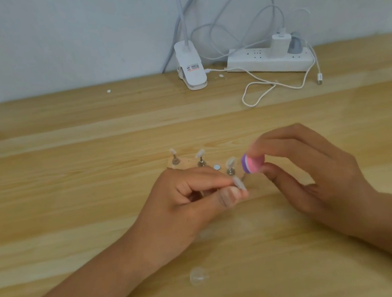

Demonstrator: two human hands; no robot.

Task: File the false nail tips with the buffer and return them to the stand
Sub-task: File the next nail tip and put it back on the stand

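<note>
**Nail tip and buffer, held apart above the stand**

Item: false nail tip (240, 184), pinched by the closed fingers (208, 183) of the left hand (184, 205); its long axis slants up-left to down-right, free end toward the right hand (313, 167).
Item: buffer (252, 163), pink and purple, gripped between thumb and fingers of the right hand, up and to the right of the tip, near but not touching.
Item: stand (187, 163) on the worktop (70, 161), just behind both hands; three tips (230, 162) seated, one peg spot bare.
Judgement: buffer must drop down-left to meet the tip.
</note>
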